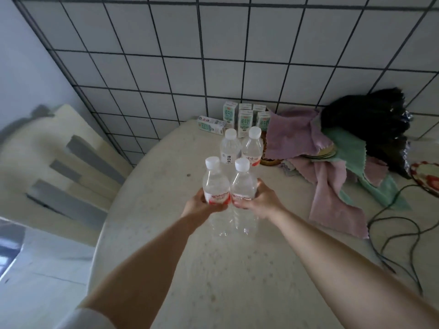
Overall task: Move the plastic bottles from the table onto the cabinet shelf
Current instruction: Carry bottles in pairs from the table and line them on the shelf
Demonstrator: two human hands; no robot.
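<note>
Two clear plastic bottles with white caps and red labels stand side by side on the round pale table [166, 233]. My left hand [198, 205] is wrapped around the left bottle [215, 184] at its label. My right hand [260, 200] grips the right bottle [243, 186] at the same height. Behind them stand two more clear bottles, one with a white label [230, 148] and one with a red label [252, 147]. The cabinet shelf is not in view.
Several green-and-white drink cartons [244, 119] stand against the tiled wall, one lying flat [211, 124]. Pink and green cloths [332, 167] and a black bundle [370, 124] lie to the right. A black cable [389, 233] loops near the right edge. A pale chair [71, 162] stands left.
</note>
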